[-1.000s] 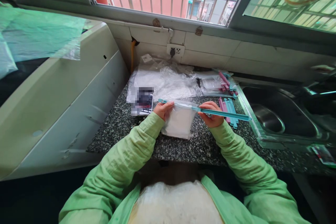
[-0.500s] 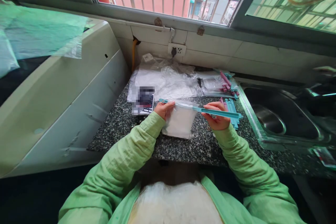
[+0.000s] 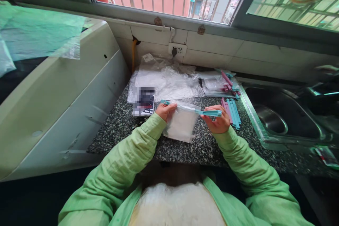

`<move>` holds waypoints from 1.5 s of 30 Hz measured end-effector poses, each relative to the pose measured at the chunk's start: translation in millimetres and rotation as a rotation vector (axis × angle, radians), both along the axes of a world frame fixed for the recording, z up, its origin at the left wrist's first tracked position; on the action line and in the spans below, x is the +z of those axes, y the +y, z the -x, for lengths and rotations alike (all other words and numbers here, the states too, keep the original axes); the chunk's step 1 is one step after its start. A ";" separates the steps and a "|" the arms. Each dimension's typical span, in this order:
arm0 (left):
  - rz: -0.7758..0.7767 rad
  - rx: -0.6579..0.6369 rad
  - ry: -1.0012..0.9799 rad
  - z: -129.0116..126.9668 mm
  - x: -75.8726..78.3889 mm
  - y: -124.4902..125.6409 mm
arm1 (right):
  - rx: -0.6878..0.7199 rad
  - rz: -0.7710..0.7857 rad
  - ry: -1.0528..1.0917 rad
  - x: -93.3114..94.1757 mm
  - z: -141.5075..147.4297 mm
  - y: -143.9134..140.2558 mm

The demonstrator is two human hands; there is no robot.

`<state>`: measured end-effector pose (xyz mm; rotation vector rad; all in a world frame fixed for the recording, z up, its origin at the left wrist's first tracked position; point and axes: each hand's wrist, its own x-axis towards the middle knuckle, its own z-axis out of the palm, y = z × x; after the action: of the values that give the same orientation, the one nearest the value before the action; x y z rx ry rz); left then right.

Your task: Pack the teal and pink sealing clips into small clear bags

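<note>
A small, frosted clear plastic bag is near the middle of the black-and-white speckled stone worktop's front edge, with a long light-blue plastic strip across its top and jutting past its right corner; whether it is fastened I cannot tell. The left hand pinches the bag's upper left corner, while the right hand lightly grips the strip's right end between thumb and fingers. Toward the sink's left rim, loose pink and blue plastic strips lie unused, with bags bearing similar strips behind them.

Right hand apparently grips teal clip.
</note>
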<state>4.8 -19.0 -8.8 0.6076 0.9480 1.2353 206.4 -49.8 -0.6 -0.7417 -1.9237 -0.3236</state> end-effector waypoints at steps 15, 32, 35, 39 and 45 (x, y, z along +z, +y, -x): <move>0.014 -0.020 0.040 -2.0 -0.1 -0.7 | 0.008 -0.031 -0.114 -1.8 6.7 1.6; -0.087 -0.005 0.093 -0.8 -17.3 7.4 | -0.010 -0.008 -0.193 -5.4 10.7 3.4; -0.087 -0.005 0.084 -1.0 -16.7 7.3 | 0.001 -0.008 -0.198 -6.6 10.9 4.2; -0.091 -0.009 0.084 -0.5 -18.0 7.7 | 0.004 0.001 -0.196 -7.7 11.2 4.5; -0.098 -0.019 0.114 -0.6 -18.7 8.0 | -0.017 0.035 -0.217 -7.7 11.4 4.1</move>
<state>5.4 -11.1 -27.6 0.7698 0.9785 1.2458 195.1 -45.6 -8.3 -0.7716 -2.1326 -0.3954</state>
